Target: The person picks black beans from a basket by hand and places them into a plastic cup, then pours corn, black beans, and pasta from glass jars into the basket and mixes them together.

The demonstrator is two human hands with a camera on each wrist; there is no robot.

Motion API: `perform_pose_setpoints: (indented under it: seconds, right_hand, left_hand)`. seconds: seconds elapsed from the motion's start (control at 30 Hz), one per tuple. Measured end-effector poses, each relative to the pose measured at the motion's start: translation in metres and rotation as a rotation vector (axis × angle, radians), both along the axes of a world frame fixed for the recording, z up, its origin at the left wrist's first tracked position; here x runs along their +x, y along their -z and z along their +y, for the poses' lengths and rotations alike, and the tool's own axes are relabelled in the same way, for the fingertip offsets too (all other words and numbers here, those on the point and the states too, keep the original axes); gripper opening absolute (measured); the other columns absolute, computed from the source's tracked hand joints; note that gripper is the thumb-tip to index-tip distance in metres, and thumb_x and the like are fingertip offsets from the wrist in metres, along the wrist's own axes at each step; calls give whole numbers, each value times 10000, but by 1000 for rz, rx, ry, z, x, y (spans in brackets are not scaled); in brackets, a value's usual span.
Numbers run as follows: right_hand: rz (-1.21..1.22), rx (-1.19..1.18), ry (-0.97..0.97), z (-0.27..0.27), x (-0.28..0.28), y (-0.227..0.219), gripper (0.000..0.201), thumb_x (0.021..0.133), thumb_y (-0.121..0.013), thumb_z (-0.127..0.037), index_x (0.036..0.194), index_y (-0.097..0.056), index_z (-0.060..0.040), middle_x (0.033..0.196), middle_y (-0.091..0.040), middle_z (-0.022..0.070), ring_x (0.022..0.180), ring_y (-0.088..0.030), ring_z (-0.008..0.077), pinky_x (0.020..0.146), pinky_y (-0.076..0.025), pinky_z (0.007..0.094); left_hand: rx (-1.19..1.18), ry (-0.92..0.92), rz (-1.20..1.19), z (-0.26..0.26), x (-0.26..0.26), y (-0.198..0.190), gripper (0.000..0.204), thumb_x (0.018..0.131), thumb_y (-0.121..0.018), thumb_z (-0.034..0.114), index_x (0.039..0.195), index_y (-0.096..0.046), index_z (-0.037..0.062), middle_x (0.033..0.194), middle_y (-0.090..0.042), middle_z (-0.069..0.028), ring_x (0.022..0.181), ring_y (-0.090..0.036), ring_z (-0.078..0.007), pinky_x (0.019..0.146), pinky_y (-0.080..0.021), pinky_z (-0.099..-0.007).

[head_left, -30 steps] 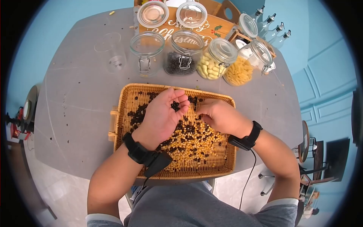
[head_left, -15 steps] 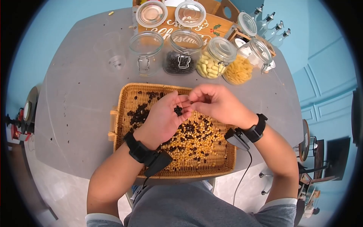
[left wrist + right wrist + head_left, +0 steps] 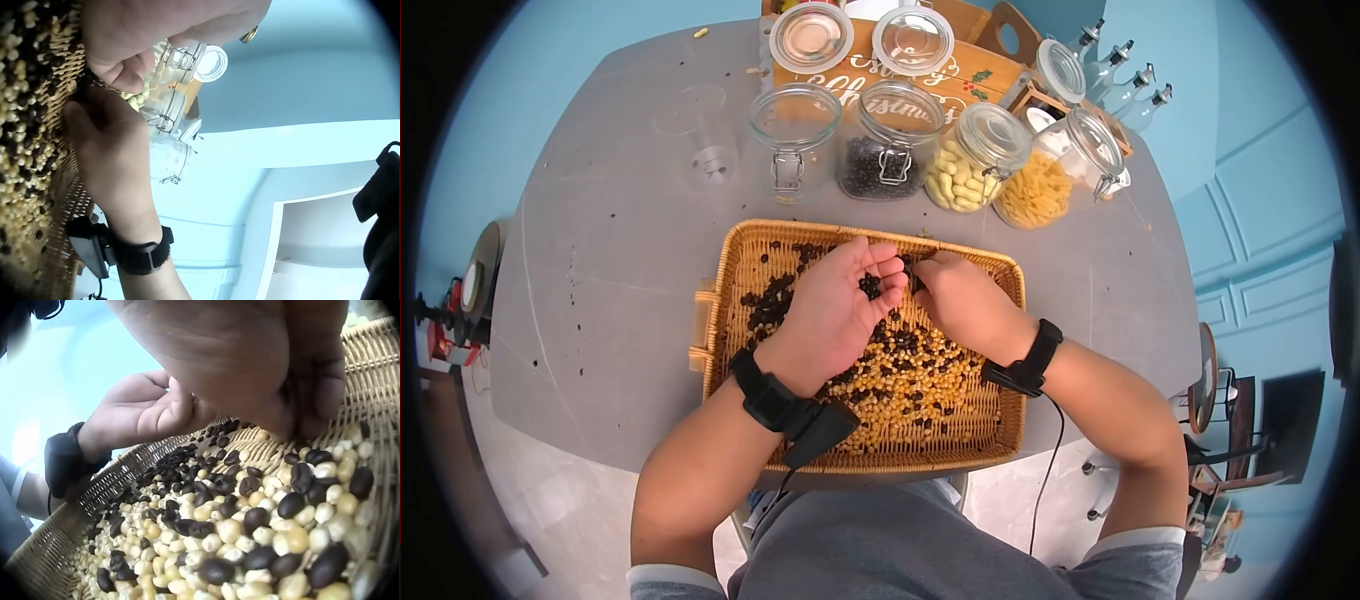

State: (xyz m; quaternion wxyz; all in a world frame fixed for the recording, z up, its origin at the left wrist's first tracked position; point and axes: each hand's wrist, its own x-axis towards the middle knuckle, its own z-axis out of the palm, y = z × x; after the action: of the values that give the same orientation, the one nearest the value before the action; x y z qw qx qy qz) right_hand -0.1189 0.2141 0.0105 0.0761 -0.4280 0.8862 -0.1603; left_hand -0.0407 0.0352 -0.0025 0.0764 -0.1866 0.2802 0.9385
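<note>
The left hand [image 3: 832,312] is palm up over the wicker basket [image 3: 1012,440], its curled fingers cupping a few dark beans [image 3: 870,287]. Beside it, at the basket's far side, the right hand [image 3: 978,308] reaches down with bent fingers. In the right wrist view the right hand [image 3: 231,362] has its fingertips low by the weave; what they touch is hidden. Yellow kernels [image 3: 870,405] mixed with dark beans cover much of the basket's bottom, and more dark beans [image 3: 770,300] lie at its left.
Behind the basket stand an empty-looking open jar [image 3: 792,150], a jar of black beans [image 3: 882,165], a jar of pale yellow pieces [image 3: 960,180] and a pasta jar [image 3: 1035,190]. A clear cup [image 3: 712,165] is left of them; glass bottles [image 3: 1105,75] stand far right.
The right hand came up to the left fingers half a second ago, and is now back down at the basket's far side. The left hand has hardly moved.
</note>
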Motion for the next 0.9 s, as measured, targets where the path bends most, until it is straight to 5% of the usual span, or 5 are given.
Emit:
perform_pose_setpoints:
  seconds: [0.9]
  right_hand:
    - [-108, -137, -31, 5, -1, -4, 200, 763, -702, -9, 951, -646, 29, 836, -624, 184, 805, -628, 364, 742, -509, 418]
  left_hand:
    - [-7, -17, -2, 1, 0, -2, 346, 1035, -457, 273, 1132, -572, -39, 1025, -579, -102, 944, -580, -207, 859, -501, -330]
